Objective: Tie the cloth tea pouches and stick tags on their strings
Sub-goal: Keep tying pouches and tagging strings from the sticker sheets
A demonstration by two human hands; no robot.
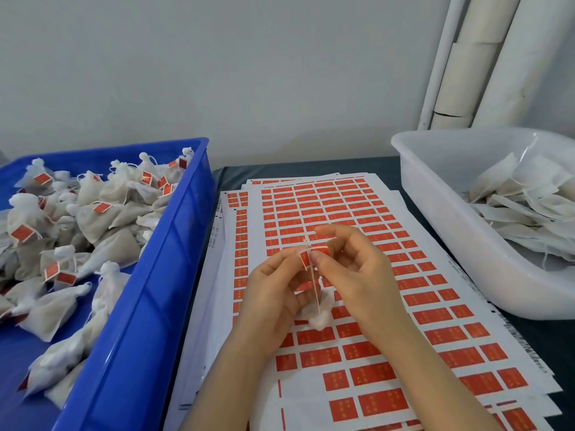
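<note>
At centre, left hand [273, 293] and right hand [351, 269] pinch a red tag [308, 256] onto a string [315, 290]; white pouch [317, 314] below, over sticker sheets [404, 306]. Blue bin [149, 306] at 9 o'clock, tub [435, 197] at 2.

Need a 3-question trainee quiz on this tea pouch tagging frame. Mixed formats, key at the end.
1. True or false: the blue crate holds tagged pouches.
2. Multiple choice: the left hand and right hand work above the sticker sheets. The red tag on the string is pinched by: A) the left only, B) the right only, C) both.
3. Fill in: the flat pouches with no tags lie in the white ____ on the right.

Key: 1 true; 2 C; 3 tub.
</note>
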